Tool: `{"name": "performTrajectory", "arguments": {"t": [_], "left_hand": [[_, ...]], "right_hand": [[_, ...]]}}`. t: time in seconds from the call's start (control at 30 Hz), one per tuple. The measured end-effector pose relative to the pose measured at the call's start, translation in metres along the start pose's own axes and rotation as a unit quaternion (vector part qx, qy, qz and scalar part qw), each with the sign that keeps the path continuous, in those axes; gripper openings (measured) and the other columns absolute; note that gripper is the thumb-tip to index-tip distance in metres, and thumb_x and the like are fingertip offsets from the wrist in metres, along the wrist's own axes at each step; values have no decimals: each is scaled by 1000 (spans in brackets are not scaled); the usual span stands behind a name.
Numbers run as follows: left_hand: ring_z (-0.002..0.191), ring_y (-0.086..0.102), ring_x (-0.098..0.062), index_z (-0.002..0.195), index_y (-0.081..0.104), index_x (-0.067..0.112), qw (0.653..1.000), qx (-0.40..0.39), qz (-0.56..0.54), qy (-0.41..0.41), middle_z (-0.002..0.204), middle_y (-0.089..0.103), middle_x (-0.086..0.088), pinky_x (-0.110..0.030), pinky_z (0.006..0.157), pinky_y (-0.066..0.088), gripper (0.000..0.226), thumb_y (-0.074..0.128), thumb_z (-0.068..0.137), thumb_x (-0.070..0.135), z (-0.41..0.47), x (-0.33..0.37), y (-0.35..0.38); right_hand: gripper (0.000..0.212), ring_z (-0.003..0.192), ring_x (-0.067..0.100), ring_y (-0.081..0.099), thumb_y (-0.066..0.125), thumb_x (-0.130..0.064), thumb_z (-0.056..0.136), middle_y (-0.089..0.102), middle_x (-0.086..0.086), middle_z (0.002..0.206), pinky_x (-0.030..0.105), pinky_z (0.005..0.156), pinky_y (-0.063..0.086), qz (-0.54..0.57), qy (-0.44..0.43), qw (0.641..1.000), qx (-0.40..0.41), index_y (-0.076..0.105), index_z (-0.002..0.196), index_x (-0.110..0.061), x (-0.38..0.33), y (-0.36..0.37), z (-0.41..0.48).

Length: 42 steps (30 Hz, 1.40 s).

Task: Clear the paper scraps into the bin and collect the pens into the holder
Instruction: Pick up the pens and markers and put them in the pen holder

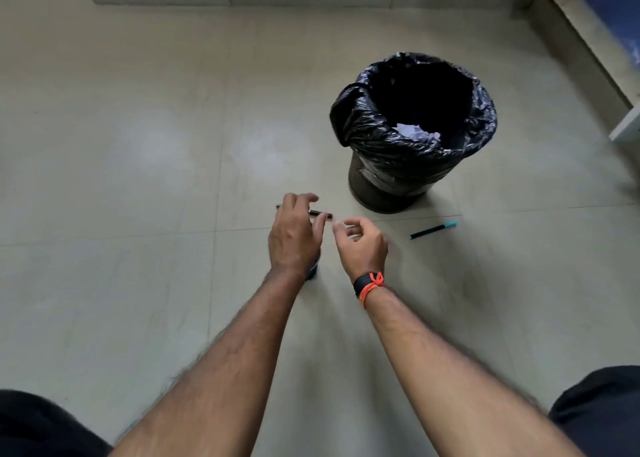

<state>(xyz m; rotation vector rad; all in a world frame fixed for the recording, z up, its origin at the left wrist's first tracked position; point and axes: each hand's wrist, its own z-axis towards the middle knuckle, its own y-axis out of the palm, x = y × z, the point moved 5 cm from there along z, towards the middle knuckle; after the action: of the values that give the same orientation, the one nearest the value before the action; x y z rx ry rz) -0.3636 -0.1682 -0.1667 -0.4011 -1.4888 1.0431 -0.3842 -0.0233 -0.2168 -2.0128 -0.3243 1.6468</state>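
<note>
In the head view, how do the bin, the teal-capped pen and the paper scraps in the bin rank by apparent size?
Largest to smallest:
1. bin
2. paper scraps
3. teal-capped pen
The scraps and the pen look close in extent; the scraps are partly hidden, so their order is unsure.

- bin (388, 183): dark, fine mesh pattern on wall
- bin liner (367, 127): glossy black
- paper scraps (417, 133) inside the bin: white, slightly lilac
- pen (433, 230) on floor: black barrel, teal cap
- floor (138, 145): pale beige tiles, thin dark grout lines
- wristband (363, 283): black, with an orange thread (375, 282)
- trousers (602, 411): black
</note>
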Motion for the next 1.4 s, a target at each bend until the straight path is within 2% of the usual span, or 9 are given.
{"name": "performTrajectory", "arguments": {"t": [0.1, 0.23, 0.5, 0.7, 0.83, 0.97, 1.1, 1.3, 1.4], "left_hand": [[94, 59, -22, 99, 67, 19, 998, -22, 9, 49, 96, 64, -2, -36, 78, 50, 15, 60, 90, 29, 21, 15, 18], [95, 62, -24, 99, 69, 22, 989, -121, 63, 61, 98, 70, -1, -35, 80, 51, 16, 58, 90, 28, 53, 17, 46], [100, 63, -26, 104, 67, 23, 962, -240, 97, 93, 103, 70, -3, -34, 81, 52, 20, 61, 86, 28, 31, 32, 110], [103, 63, -27, 103, 70, 22, 969, -235, 68, 45, 106, 71, -4, -34, 84, 51, 19, 62, 86, 24, 24, 37, 124], [103, 63, -29, 104, 71, 23, 973, -220, 66, 25, 108, 69, -5, -35, 82, 51, 20, 59, 88, 21, 35, 47, 115], [96, 66, -31, 96, 71, 27, 963, -246, 100, 39, 104, 71, -5, -35, 81, 55, 17, 61, 84, 20, 78, 39, 104], [92, 67, -25, 92, 71, 23, 951, -261, 157, 49, 97, 73, -2, -31, 76, 53, 18, 72, 78, 12, 118, 17, 89], [102, 63, -29, 107, 67, 17, 884, -366, 284, 72, 110, 67, -7, -31, 75, 46, 39, 82, 71, 18, 102, -12, 115], [103, 63, -33, 109, 66, 11, 869, -370, 317, 88, 113, 66, -12, -35, 78, 50, 37, 77, 74, 13, 99, -13, 124]], "right_hand": [[18, 69, 21, 67, 70, -31, 79, 67, -6, 64, 31, 70, 54, 39, 80, 991, 97, 64, 67, -20, 23, -25, 25], [18, 85, 32, 68, 70, -27, 80, 75, 11, 83, 30, 72, 49, 38, 171, 970, 168, 74, 78, -9, 60, -55, 58], [52, 105, 35, 65, 74, -42, 79, 70, 19, 110, 39, 84, 52, 0, 306, 939, 158, 67, 107, 1, 116, -98, 113], [48, 93, 32, 71, 83, -31, 68, 73, 20, 102, 41, 82, 58, -10, 314, 941, 126, 71, 101, 1, 134, -97, 138], [48, 70, 32, 72, 77, -37, 52, 74, 18, 80, 46, 65, 61, 66, 358, 923, 125, 73, 82, 0, 168, -81, 142], [25, 34, 14, 48, 72, -27, 74, 56, 5, 51, 24, 39, 38, 195, 359, 907, 103, 63, 66, -5, 134, -52, 92], [27, 33, 12, 44, 71, -26, 77, 57, 6, 50, 19, 35, 32, 239, 336, 907, 82, 60, 57, -11, 113, -16, 73], [25, 37, 19, 53, 71, -31, 65, 64, 3, 45, 28, 47, 46, 204, 314, 925, 68, 68, 56, -7, 87, -1, 56], [26, 43, 24, 55, 69, -32, 65, 62, 3, 43, 31, 51, 48, 181, 299, 935, 66, 68, 55, -8, 82, -7, 55]]}}
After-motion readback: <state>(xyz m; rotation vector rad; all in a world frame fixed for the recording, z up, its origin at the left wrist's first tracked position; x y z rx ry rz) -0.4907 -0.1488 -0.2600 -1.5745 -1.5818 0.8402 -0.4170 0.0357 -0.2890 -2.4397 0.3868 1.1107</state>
